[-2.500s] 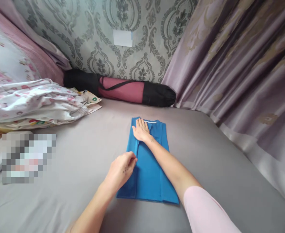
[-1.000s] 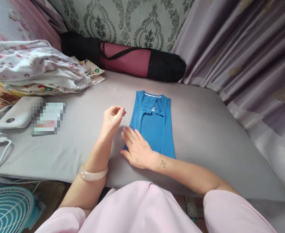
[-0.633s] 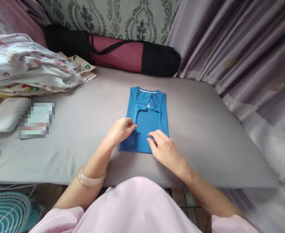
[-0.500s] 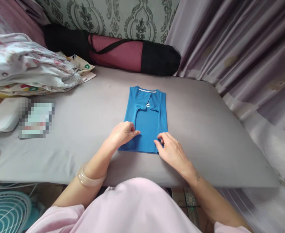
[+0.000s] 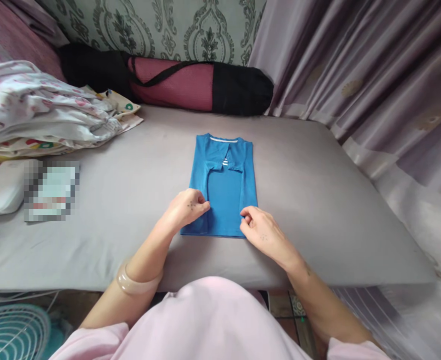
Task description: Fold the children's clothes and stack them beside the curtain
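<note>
A blue shirt (image 5: 224, 195) lies on the grey sheet in front of me, its sides and sleeves folded inward and its neckline pointing away. A small striped patch shows below the collar. My left hand (image 5: 189, 207) is closed in a pinch at the left folded edge, near the hem. On the opposite side, my right hand (image 5: 260, 227) pinches the right folded edge with thumb and forefinger. The fingertips of both hands are partly hidden behind the knuckles, and the shirt still rests flat.
A long black and maroon bag (image 5: 175, 85) lies along the wall. Piled printed cloth (image 5: 48, 110) sits at the left, with a white device (image 5: 6, 187) and a blurred phone-like object (image 5: 53, 192) in front. Purple curtains (image 5: 355, 65) hang at the right. Below the edge stands a fan (image 5: 10, 330).
My right thumb and forefinger have closed together on the right fold, and my left thumb has drawn in against the fingers. The view has shifted slightly; the shirt keeps its shape.
</note>
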A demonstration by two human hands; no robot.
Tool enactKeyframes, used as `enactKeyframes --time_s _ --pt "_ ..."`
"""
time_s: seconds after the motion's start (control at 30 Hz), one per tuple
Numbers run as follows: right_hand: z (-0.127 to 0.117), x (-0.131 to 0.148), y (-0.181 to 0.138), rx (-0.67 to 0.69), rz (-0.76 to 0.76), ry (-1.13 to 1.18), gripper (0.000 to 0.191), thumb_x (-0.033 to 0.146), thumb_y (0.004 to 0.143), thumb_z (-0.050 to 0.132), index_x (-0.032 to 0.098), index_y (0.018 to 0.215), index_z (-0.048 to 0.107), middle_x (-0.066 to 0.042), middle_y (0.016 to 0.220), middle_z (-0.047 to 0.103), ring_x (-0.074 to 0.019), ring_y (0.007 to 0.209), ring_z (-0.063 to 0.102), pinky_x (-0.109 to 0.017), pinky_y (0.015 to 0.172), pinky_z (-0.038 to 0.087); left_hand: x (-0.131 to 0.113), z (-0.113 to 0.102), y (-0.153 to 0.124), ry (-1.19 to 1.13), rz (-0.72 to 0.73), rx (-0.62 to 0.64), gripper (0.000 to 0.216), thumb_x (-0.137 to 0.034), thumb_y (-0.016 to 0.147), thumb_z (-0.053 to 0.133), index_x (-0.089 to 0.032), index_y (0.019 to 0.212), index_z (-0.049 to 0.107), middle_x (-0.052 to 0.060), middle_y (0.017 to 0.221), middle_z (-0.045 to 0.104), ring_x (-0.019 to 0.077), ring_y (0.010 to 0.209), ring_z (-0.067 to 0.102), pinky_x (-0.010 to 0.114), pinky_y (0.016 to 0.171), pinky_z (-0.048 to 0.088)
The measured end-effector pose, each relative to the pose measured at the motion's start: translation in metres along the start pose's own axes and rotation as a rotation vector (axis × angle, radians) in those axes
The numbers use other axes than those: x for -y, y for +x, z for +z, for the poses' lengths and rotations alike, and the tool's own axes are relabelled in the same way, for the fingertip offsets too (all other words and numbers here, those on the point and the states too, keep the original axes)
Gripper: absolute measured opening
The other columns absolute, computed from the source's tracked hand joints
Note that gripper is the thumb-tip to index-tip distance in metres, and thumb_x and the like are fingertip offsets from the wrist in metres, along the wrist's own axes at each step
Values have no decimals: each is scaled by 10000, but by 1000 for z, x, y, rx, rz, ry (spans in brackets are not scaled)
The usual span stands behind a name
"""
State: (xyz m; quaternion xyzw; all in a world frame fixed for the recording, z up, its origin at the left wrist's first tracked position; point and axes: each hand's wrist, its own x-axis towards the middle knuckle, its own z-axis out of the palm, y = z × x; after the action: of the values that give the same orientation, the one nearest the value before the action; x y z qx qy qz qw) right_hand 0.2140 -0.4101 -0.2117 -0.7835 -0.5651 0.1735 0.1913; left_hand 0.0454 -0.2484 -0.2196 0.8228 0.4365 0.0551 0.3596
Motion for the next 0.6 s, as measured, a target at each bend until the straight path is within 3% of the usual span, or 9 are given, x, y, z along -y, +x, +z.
enactKeyframes --time_s 0.13,0.23,0.3,0.33,0.43,0.5,0.6 --pt "-9 -4 3 31 -7 125 237 228 917 453 244 982 680 -12 826 713 -166 745 668 -272 703 496 -2 -2 0 -66 17 54 384 -513 827 535 -202 623 632 4 530 570 160 512 519 261 493 336" --pt "-11 -6 7 -76 -27 51 318 287 978 392 239 1010 705 -58 926 725 -204 855 685 -324 804 518 1 1 0 106 68 -218 390 -469 931 436 -200 784 676 56 702 648 190 650 591 279 600 417" --pt "-8 -8 12 -184 -71 -31 383 310 997 354 201 1182 671 -123 1178 688 -245 1103 642 -377 963 490 5 8 2 222 201 -402 374 -376 981 357 -188 998 679 119 954 685 228 876 638 317 755 475" --pt "-5 -10 15 -205 -106 -74 425 325 1002 346 173 1297 612 -147 1328 616 -263 1251 562 -409 1051 442 8 13 4 269 283 -428 391 -354 991 332 -168 1110 655 154 1103 668 252 1027 624 352 854 481" --pt "11 -14 21 -110 -209 -206 573 386 1008 345 110 1509 378 -156 1581 340 -276 1486 255 -486 1200 262 17 31 8 396 381 -334 550 -435 996 330 -65 1360 512 227 1437 494 322 1380 414 455 1091 378" --pt "21 -18 22 -10 -242 -262 614 409 1014 330 91 1539 312 -159 1607 270 -271 1503 199 -500 1218 214 22 42 9 471 328 -259 692 -534 984 327 -34 1455 408 235 1531 388 342 1459 297 486 1160 299" --pt "28 -23 23 45 -255 -291 617 424 1025 297 82 1538 312 -163 1608 247 -262 1502 199 -490 1225 200 27 47 8 534 307 -205 766 -605 977 275 -64 1514 338 204 1573 332 325 1481 260 492 1195 237"
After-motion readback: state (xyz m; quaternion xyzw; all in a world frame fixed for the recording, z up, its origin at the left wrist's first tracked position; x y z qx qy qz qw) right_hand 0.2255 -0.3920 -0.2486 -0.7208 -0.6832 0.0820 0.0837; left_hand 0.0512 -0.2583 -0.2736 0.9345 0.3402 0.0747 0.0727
